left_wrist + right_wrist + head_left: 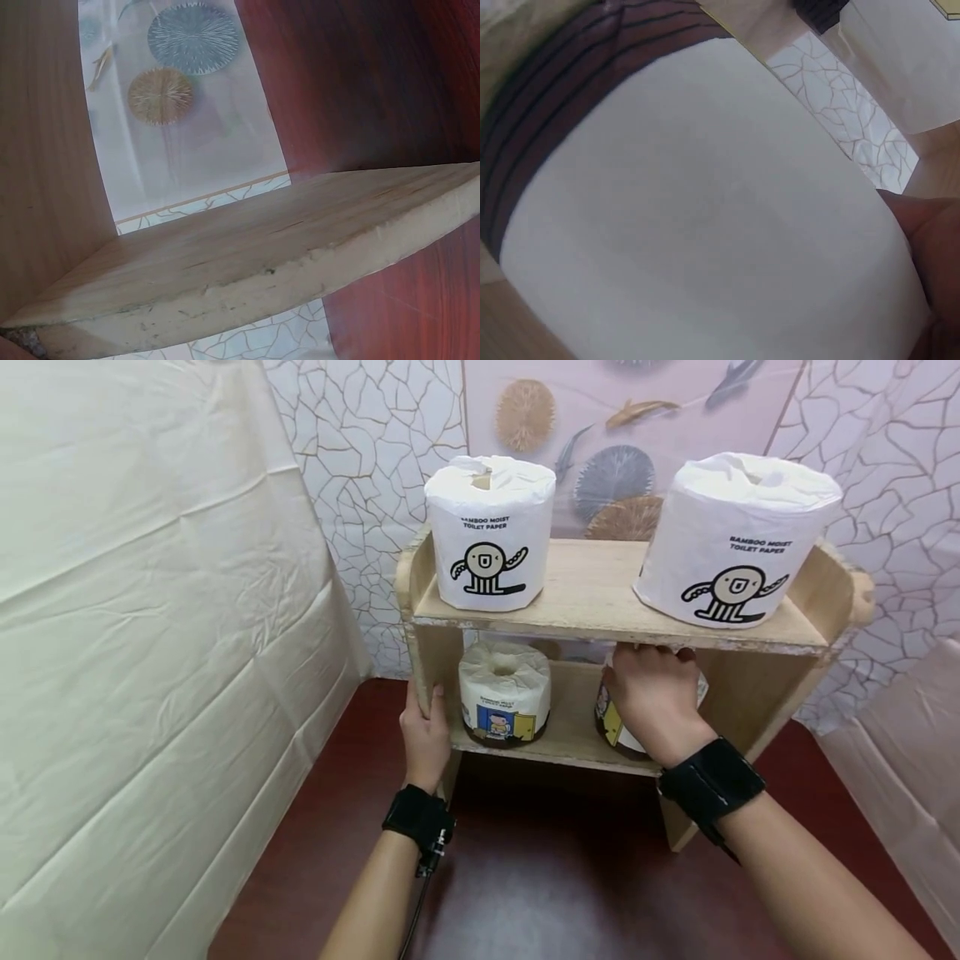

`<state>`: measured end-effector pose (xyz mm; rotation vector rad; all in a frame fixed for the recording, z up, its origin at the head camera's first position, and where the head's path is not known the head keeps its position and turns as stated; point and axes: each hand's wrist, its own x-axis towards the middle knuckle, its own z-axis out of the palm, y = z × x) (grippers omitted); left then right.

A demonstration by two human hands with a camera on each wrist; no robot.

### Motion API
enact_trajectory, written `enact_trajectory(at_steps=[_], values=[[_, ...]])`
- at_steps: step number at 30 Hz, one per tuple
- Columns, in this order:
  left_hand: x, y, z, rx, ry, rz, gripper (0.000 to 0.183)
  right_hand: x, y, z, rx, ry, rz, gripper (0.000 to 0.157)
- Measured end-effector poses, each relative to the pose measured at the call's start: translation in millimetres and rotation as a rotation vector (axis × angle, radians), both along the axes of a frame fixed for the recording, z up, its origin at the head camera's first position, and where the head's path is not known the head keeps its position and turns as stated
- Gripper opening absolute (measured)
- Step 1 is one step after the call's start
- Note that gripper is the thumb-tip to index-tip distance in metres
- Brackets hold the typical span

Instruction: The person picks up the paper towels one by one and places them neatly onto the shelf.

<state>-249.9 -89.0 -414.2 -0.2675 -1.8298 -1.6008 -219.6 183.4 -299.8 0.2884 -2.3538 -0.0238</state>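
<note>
A two-tier wooden shelf (585, 585) stands before me. My left hand (425, 735) grips the front edge of its left side panel (225, 300), thumb on the inner side. On the lower tier, my right hand (652, 693) holds the top of the right-hand toilet paper roll (626, 739), hiding much of it. Up close in the right wrist view, the white wrapper of that roll (705, 210) fills the picture, with my thumb (930, 232) along its side. Another printed toilet paper roll (504, 693) sits at the left of the same tier.
Two larger white toilet paper rolls, one on the left (491, 535) and one on the right (738, 539), stand on the upper tier (592, 585). The shelf rests on a dark red table (555, 877). Pale cloth (150, 635) hangs at the left, and a patterned backdrop (367, 452) is behind.
</note>
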Motion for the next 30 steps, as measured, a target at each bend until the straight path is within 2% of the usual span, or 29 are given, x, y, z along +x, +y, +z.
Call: enact_trajectory(at_steps=[2, 7, 12, 19, 24, 30], values=[[-0.1, 0, -0.2, -0.006, 0.010, 0.001, 0.040, 1.2, 4, -1.3, 0.002, 0.031, 0.026, 0.018], [1.0, 2, -0.4, -0.004, 0.021, 0.005, 0.040, 4.8, 13, -2.0, 0.029, 0.074, 0.073, 0.024], [0.8, 4, -0.2, 0.004, 0.023, 0.002, 0.040, 11.0, 21, 0.8, -0.009, 0.044, 0.128, 0.018], [-1.8, 4, 2.6, 0.002, 0.048, 0.017, 0.040, 15.6, 25, 8.8, 0.000, -0.006, 0.187, 0.048], [0.7, 4, 1.7, -0.002, 0.013, 0.003, 0.042, 20.2, 29, 8.5, 0.028, -0.015, 0.197, 0.043], [3.2, 4, 2.9, -0.003, 0.018, 0.022, 0.039, 23.8, 34, 4.5, 0.060, 0.004, 0.221, 0.041]])
